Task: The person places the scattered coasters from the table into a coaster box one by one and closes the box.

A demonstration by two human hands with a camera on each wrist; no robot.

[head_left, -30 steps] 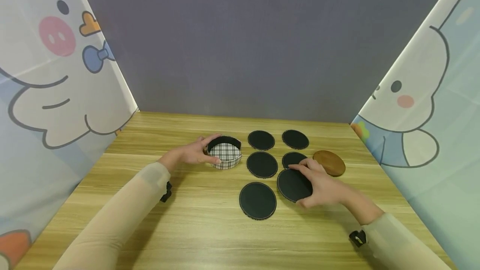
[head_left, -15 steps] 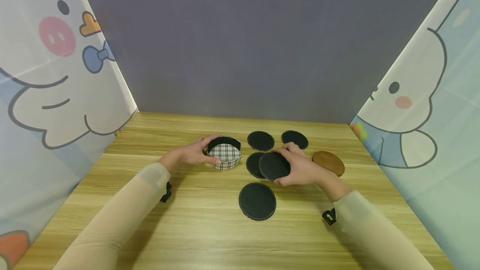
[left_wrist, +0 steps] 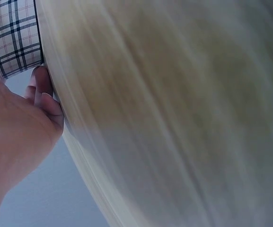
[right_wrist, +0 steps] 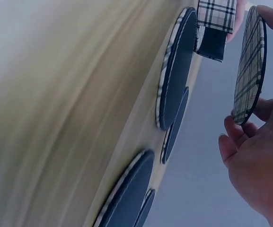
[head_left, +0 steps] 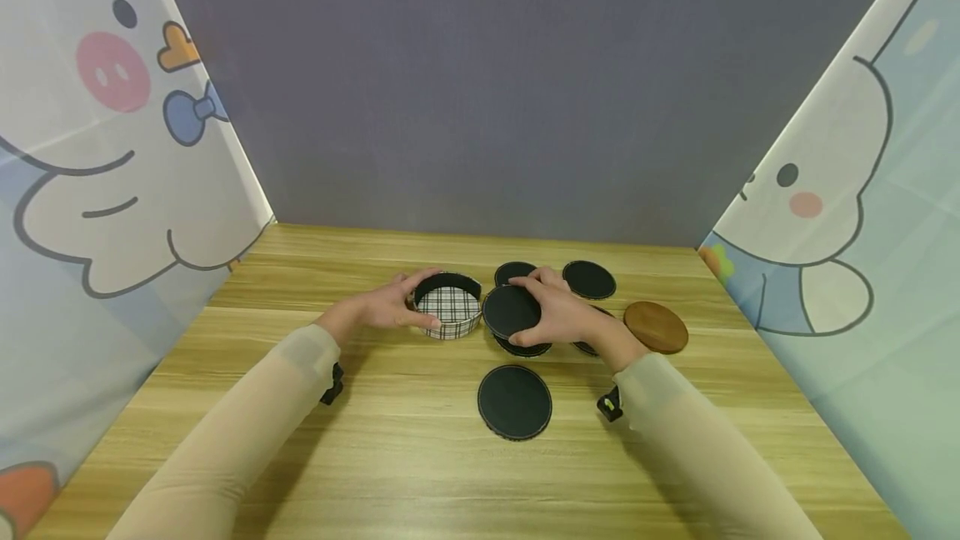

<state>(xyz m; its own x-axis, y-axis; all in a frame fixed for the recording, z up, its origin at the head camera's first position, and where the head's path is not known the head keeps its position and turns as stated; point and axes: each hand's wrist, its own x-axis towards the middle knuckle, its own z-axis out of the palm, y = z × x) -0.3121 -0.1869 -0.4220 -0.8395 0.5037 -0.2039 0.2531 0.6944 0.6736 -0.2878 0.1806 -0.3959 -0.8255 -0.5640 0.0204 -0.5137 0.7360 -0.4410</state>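
Observation:
On the left, my left hand (head_left: 384, 307) grips the side of a low round coaster holder (head_left: 461, 328), plaid outside and inside its floor, with a black inner wall. Its plaid wall (left_wrist: 14, 35) appears at the corner of the left wrist view. My right hand (head_left: 564, 313) pinches the edge of a round black coaster (head_left: 510, 312) just right of the holder. In the right wrist view this coaster's plaid underside (right_wrist: 250, 68) shows, lifted off the table. Beneath it lies another black coaster (head_left: 527, 351), mostly covered.
More black coasters lie flat: a front one (head_left: 514, 402), a back one (head_left: 513, 272) partly covered, a back right one (head_left: 589, 280), and one (head_left: 587, 347) mostly behind my right hand. A brown wooden disc (head_left: 656, 326) lies at right. Panels enclose the wood-grain table (head_left: 420, 457).
My right hand has lifted the black coaster from the right column and carried it leftward, over the middle coaster towards the holder. My left hand and the holder have stayed put.

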